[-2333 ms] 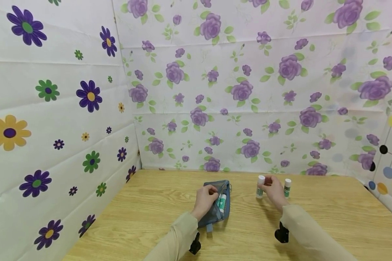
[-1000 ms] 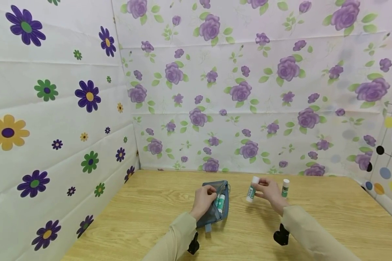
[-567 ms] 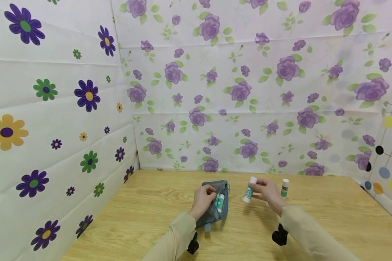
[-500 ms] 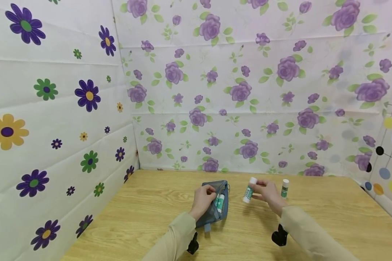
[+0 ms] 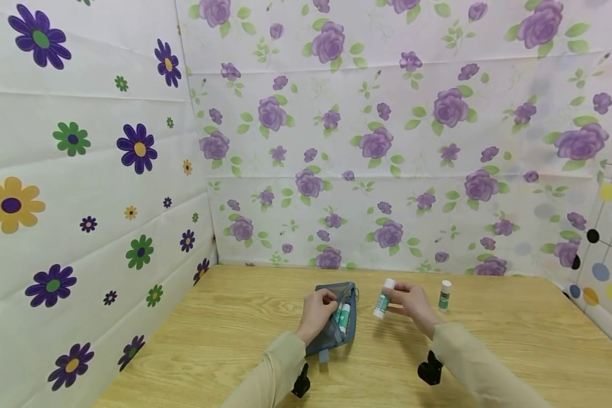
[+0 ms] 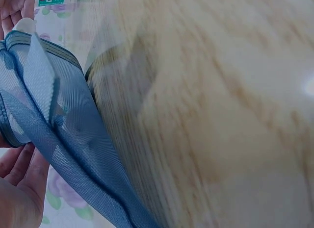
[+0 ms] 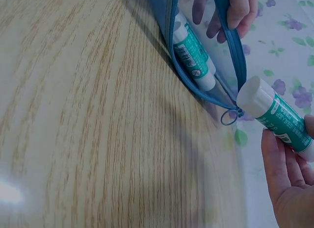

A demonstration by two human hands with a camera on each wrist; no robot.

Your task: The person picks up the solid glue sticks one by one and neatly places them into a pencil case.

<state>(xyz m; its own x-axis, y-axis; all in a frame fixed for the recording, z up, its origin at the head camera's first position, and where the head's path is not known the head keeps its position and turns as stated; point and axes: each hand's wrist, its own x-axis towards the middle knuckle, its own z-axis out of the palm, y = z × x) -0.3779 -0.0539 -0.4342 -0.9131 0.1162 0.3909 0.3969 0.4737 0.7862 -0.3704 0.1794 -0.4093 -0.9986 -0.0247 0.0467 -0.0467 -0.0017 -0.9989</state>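
My left hand (image 5: 316, 314) pinches the edge of a blue mesh zip pouch (image 5: 331, 341), holding its mouth apart. Two green-and-white glue sticks (image 7: 195, 61) lie side by side in the pouch, plain in the right wrist view. Just right of the pouch, my right hand (image 5: 413, 302) grips another glue stick (image 5: 382, 304) between thumb and fingers. That stick is tilted and held above the table, its white cap up in the head view. In the left wrist view the pouch's mesh side (image 6: 81, 125) covers part of the left hand.
One more glue stick (image 5: 444, 296) stands upright on the wooden table (image 5: 245, 317), right of my right hand. A ring (image 7: 228, 117) hangs from the pouch's zip end. Flower-patterned sheets (image 5: 296, 141) rise behind the table and on the left.
My right hand has lifted the glue stick from beside the standing one and brought it left towards the pouch, tilting it. The left hand stays on the pouch.
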